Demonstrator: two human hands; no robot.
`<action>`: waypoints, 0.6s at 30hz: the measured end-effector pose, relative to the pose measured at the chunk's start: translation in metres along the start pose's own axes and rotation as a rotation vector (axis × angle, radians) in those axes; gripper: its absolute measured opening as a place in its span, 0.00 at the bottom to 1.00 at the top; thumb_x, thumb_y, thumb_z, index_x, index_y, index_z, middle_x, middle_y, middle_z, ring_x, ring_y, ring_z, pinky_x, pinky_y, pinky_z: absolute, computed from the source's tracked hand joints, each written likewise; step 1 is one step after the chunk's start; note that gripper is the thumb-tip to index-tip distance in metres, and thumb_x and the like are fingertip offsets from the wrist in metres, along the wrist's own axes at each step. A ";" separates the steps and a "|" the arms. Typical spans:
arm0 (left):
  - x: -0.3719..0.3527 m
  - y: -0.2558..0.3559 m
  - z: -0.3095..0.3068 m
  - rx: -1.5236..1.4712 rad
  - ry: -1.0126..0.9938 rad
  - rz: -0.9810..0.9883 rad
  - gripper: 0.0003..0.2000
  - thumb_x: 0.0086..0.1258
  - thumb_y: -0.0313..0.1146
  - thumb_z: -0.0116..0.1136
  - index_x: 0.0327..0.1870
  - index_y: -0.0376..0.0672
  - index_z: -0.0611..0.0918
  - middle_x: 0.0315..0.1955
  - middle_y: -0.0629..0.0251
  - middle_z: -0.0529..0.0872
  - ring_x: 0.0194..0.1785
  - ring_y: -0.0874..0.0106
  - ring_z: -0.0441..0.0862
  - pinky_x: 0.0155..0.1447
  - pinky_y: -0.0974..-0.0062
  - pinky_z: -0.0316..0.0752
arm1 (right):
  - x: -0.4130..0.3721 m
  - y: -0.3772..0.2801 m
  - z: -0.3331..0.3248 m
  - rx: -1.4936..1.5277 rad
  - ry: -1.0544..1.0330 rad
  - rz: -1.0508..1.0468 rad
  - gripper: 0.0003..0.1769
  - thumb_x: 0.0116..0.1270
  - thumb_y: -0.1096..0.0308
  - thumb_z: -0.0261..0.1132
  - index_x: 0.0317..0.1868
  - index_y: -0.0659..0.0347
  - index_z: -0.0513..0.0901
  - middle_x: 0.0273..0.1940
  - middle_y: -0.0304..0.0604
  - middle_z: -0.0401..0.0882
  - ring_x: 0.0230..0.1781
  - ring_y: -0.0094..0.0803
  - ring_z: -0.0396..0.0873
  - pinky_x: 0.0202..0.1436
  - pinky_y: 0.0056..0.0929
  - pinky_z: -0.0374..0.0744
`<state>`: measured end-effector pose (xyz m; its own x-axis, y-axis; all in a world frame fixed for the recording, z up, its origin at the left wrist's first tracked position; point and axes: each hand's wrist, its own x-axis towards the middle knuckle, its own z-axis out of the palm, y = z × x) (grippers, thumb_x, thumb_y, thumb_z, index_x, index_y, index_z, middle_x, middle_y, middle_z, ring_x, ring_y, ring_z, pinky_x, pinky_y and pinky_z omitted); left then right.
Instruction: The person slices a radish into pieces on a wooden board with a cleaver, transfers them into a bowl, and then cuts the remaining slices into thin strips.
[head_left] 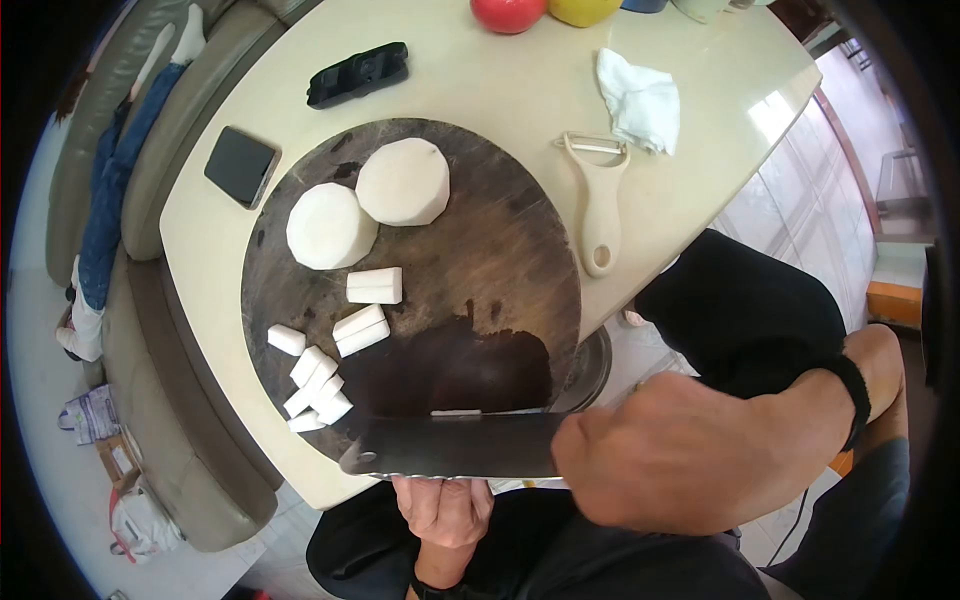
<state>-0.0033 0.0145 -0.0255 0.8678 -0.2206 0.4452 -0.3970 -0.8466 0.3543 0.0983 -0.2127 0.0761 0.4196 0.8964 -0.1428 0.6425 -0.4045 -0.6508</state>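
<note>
My right hand (665,455) is wrapped round the handle of a wide cleaver (460,443), whose blade reaches left over the front of a round dark cutting board (500,220). Just below the blade, my left hand (443,508) has its fingers bent; their tips, and whatever they hold, are hidden behind the cleaver. A thin white sliver (456,412) shows at the blade's upper edge. Several cut white sticks (318,380) lie at the board's left front, with more pieces (374,286) above them. Two thick white round slices (403,182) rest at the back left, touching.
On the cream table (480,80) are a peeler (600,205), a white cloth (638,100), a phone (241,166), a black object (358,75) and a red round object (508,12). A metal bowl (588,370) sits below the table edge. Someone's legs (125,170) rest on the sofa.
</note>
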 end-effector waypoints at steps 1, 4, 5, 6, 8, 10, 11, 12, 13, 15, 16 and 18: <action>-0.002 0.000 0.001 -0.029 0.002 -0.008 0.12 0.53 0.13 0.61 0.39 0.33 0.85 0.41 0.52 0.83 0.45 0.50 0.79 0.52 0.55 0.75 | -0.002 0.000 -0.002 -0.023 -0.030 0.000 0.08 0.51 0.73 0.64 0.24 0.72 0.79 0.21 0.50 0.76 0.21 0.39 0.82 0.21 0.33 0.77; 0.002 0.003 -0.001 -0.021 -0.011 -0.004 0.12 0.52 0.13 0.62 0.38 0.32 0.85 0.41 0.52 0.83 0.44 0.50 0.80 0.52 0.56 0.75 | -0.008 -0.001 -0.001 -0.162 -0.007 0.079 0.09 0.50 0.72 0.64 0.23 0.71 0.76 0.19 0.49 0.74 0.18 0.36 0.79 0.18 0.32 0.75; 0.002 0.004 -0.001 -0.017 -0.007 -0.008 0.12 0.52 0.13 0.62 0.38 0.32 0.85 0.41 0.52 0.83 0.44 0.50 0.80 0.52 0.56 0.75 | -0.010 -0.001 0.000 -0.165 -0.009 0.073 0.09 0.50 0.72 0.64 0.23 0.71 0.76 0.19 0.49 0.74 0.18 0.36 0.79 0.18 0.32 0.75; 0.001 0.004 -0.001 -0.014 -0.007 -0.006 0.11 0.53 0.14 0.63 0.39 0.32 0.85 0.41 0.52 0.83 0.44 0.50 0.80 0.52 0.56 0.75 | -0.013 0.000 0.000 -0.137 0.021 0.057 0.09 0.49 0.72 0.64 0.24 0.71 0.75 0.18 0.47 0.72 0.17 0.34 0.78 0.16 0.31 0.73; -0.002 0.004 -0.002 -0.006 -0.006 -0.009 0.11 0.53 0.15 0.64 0.39 0.32 0.85 0.42 0.51 0.83 0.45 0.49 0.80 0.52 0.57 0.76 | -0.017 -0.001 0.001 -0.109 0.048 0.036 0.09 0.49 0.72 0.64 0.24 0.70 0.74 0.17 0.46 0.71 0.15 0.32 0.77 0.14 0.30 0.71; -0.008 0.002 -0.004 0.040 -0.036 -0.022 0.11 0.53 0.24 0.68 0.39 0.33 0.86 0.39 0.53 0.85 0.47 0.49 0.83 0.59 0.53 0.75 | -0.020 -0.006 0.003 -0.193 0.045 -0.010 0.09 0.48 0.73 0.63 0.24 0.71 0.74 0.16 0.44 0.69 0.14 0.31 0.75 0.11 0.29 0.69; -0.010 0.001 -0.005 0.042 -0.038 -0.023 0.11 0.53 0.24 0.68 0.39 0.33 0.86 0.39 0.53 0.85 0.47 0.49 0.83 0.59 0.53 0.75 | -0.021 -0.006 0.004 -0.191 0.045 -0.012 0.09 0.48 0.73 0.63 0.24 0.71 0.74 0.16 0.44 0.69 0.14 0.31 0.75 0.11 0.29 0.69; -0.012 0.001 -0.005 0.044 -0.051 -0.015 0.10 0.55 0.26 0.68 0.38 0.34 0.86 0.40 0.53 0.86 0.48 0.50 0.83 0.63 0.52 0.71 | -0.021 -0.006 0.005 -0.176 0.035 -0.010 0.08 0.48 0.73 0.63 0.24 0.70 0.73 0.15 0.44 0.69 0.14 0.31 0.75 0.10 0.29 0.68; -0.013 0.000 -0.005 0.045 -0.068 -0.007 0.09 0.57 0.28 0.67 0.38 0.35 0.86 0.41 0.53 0.86 0.48 0.51 0.83 0.67 0.51 0.68 | -0.021 -0.005 0.006 -0.157 0.025 -0.006 0.08 0.47 0.73 0.63 0.23 0.70 0.73 0.15 0.44 0.69 0.14 0.31 0.75 0.10 0.29 0.68; -0.012 0.002 -0.005 0.055 -0.064 -0.004 0.08 0.58 0.28 0.66 0.38 0.36 0.86 0.41 0.53 0.86 0.49 0.52 0.84 0.70 0.50 0.65 | -0.021 -0.005 0.006 -0.154 0.023 -0.009 0.08 0.47 0.73 0.63 0.23 0.70 0.73 0.15 0.44 0.69 0.14 0.30 0.75 0.10 0.29 0.68; -0.012 0.002 -0.004 0.065 -0.055 -0.002 0.07 0.59 0.28 0.65 0.37 0.37 0.87 0.41 0.53 0.86 0.49 0.53 0.84 0.72 0.50 0.61 | -0.021 -0.004 0.005 -0.154 0.020 -0.013 0.09 0.47 0.73 0.63 0.23 0.70 0.73 0.15 0.44 0.69 0.15 0.30 0.76 0.11 0.29 0.69; -0.013 0.002 -0.004 0.066 -0.054 -0.004 0.07 0.60 0.28 0.65 0.38 0.37 0.87 0.41 0.53 0.87 0.50 0.54 0.84 0.71 0.50 0.64 | -0.019 -0.005 0.001 -0.142 0.010 -0.021 0.09 0.47 0.72 0.63 0.23 0.70 0.74 0.16 0.44 0.70 0.16 0.31 0.77 0.13 0.29 0.71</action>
<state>-0.0165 0.0176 -0.0269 0.8850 -0.2417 0.3979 -0.3744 -0.8774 0.2998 0.0862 -0.2271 0.0813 0.4112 0.9033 -0.1225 0.7353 -0.4081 -0.5411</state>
